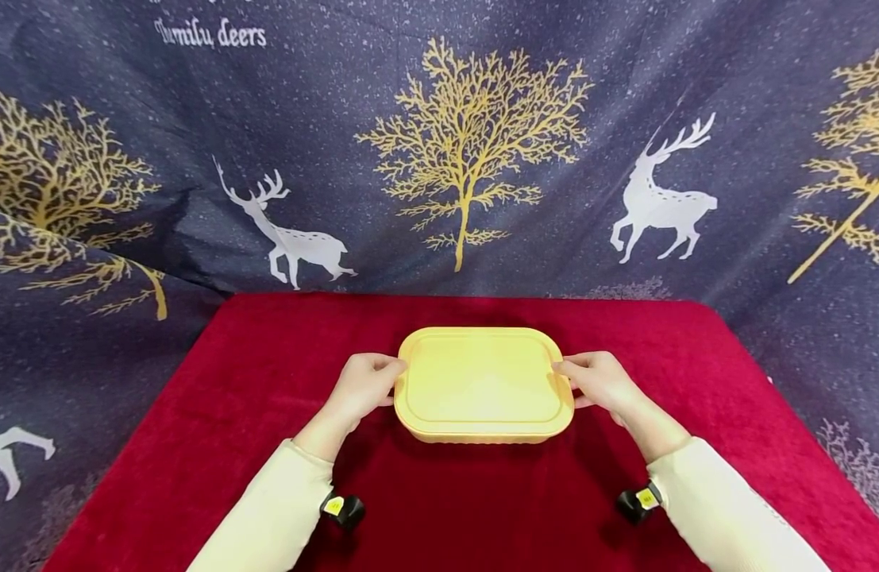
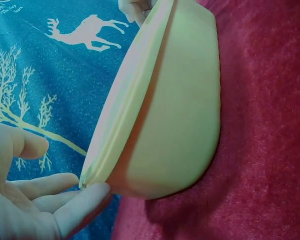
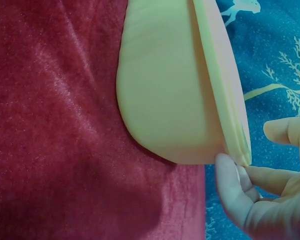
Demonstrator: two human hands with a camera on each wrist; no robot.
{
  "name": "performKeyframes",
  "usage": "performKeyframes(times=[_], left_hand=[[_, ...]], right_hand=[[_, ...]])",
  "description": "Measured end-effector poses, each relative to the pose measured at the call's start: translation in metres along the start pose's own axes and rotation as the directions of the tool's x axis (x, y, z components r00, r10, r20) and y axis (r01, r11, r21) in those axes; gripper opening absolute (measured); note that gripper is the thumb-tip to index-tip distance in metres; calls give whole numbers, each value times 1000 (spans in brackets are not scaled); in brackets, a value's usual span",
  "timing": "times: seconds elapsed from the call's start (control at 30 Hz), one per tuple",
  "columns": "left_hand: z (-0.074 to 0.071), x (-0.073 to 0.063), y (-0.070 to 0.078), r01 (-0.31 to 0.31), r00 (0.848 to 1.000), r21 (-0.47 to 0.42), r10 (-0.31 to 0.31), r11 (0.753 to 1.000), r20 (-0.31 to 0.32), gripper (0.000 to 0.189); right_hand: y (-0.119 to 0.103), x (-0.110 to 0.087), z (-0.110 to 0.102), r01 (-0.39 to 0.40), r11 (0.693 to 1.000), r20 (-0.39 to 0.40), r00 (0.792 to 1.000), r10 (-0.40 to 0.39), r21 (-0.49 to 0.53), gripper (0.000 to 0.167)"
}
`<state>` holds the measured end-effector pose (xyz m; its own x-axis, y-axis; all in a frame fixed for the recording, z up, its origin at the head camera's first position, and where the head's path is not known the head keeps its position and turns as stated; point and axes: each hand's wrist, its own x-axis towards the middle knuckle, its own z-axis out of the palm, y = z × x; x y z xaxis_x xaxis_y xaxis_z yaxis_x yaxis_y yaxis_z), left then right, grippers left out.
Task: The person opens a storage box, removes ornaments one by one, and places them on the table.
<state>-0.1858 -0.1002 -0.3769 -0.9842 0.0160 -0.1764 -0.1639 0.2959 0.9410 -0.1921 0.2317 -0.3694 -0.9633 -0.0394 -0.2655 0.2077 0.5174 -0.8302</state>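
Note:
A yellow rectangular container (image 2: 185,110) with rounded corners and a flat yellow lid (image 1: 482,377) sits on the red cloth in the middle of the head view. At its left end is my left hand (image 1: 368,385), with fingertips (image 2: 97,192) touching the lid's rim from below. The left thumb hovers just above the lid, apart from it in the left wrist view. My right hand (image 1: 596,381) mirrors this at the right end, its fingertips (image 3: 225,162) against the rim's underside and its thumb raised. What the container holds is hidden by the lid.
A red velvet-like cloth (image 1: 282,342) covers the table. Behind it hangs a dark blue curtain (image 1: 382,48) printed with white deer and gold trees. Each wrist wears a small black camera, the left one (image 1: 349,512) and the right one (image 1: 632,506).

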Motion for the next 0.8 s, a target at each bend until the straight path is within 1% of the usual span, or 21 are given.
performKeyframes(times=[0.17,0.37,0.6,0.8], left_hand=[[1,-1,2,-3,1000,-2,3,1000,2,29],[0,-3,6,-3,1000,8,3,1000,15,30],[-5,-5,13,-8,1000,31,7,999,25,32],[-11,-3,12,-11,1000,29,10,1000,28,35]], right_hand=[[-2,-2,-1,-7,1000,14,1000,7,-9,51],[-5,-2,-3,7,1000,11,1000,-7,-11,51],[-10,-3,-7,31,999,8,999,-31,18,51],[-12,-4,-7,40,998,12,999,-40,52,50]])
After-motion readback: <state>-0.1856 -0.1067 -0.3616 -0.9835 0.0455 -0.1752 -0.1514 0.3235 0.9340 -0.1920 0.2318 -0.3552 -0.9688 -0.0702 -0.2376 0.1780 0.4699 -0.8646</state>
